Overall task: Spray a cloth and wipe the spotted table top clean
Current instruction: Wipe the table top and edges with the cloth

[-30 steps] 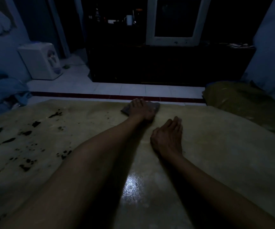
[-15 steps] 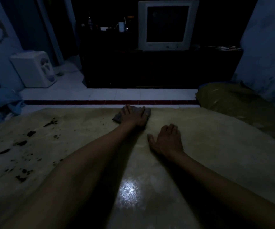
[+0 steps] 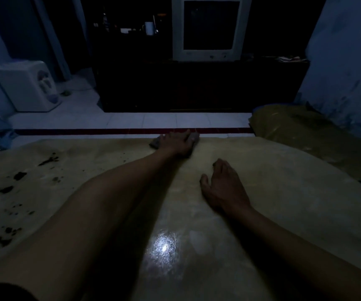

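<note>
The yellowish table top (image 3: 283, 209) fills the lower view, dimly lit, with a bright glare patch near the front. Dark spots (image 3: 18, 175) are scattered over its left part. My left hand (image 3: 178, 143) lies flat, fingers straight, on a small grey cloth (image 3: 154, 142) at the far edge of the table, near the middle. Most of the cloth is hidden under the hand. My right hand (image 3: 223, 185) rests on the bare table right of centre, fingers relaxed, holding nothing. No spray bottle is in view.
Beyond the table lies a white tiled floor with a red strip. A white appliance (image 3: 27, 85) stands at the left, an old monitor (image 3: 210, 29) on a dark cabinet at the back. An olive cushion (image 3: 305, 131) sits by the table's right far corner.
My left hand has pushed the cloth farther away, up to the table's far edge. My right hand has stayed on the table with its thumb spread a little wider.
</note>
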